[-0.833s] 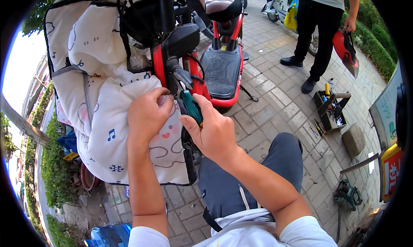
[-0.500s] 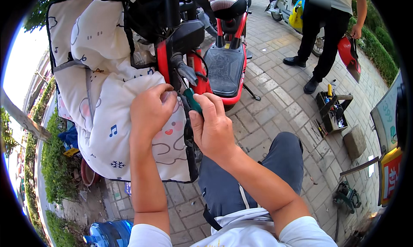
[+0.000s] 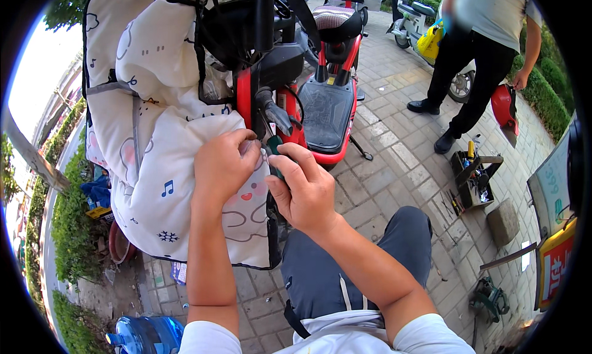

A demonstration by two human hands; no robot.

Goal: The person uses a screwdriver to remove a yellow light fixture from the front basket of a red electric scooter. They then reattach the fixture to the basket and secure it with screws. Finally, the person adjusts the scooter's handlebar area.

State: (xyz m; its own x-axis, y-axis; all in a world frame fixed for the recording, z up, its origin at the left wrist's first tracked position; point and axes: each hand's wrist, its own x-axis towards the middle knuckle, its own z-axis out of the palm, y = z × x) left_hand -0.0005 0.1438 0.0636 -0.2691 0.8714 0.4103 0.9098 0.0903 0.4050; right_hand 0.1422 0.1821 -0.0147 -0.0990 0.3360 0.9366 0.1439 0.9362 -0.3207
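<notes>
Gripping a green-handled tool (image 3: 275, 149) at the red scooter's (image 3: 327, 107) front, both hands have crept up closer to the handlebar stem.
Right hand (image 3: 306, 191) fingers wrap the handle; left hand (image 3: 223, 164) fingers pinch narrow beside it, suggesting fine fastening work. Red-and-yellow sign (image 3: 555, 264) stands far right; blue water bottle (image 3: 145, 335) lower left.

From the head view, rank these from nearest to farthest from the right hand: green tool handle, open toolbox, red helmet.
Measured from the right hand:
1. Green tool handle: gripped in its fingers, at the scooter's front.
2. Open toolbox: on the paving, off to the right.
3. Red helmet: beyond the toolbox, beside the standing person.
</notes>
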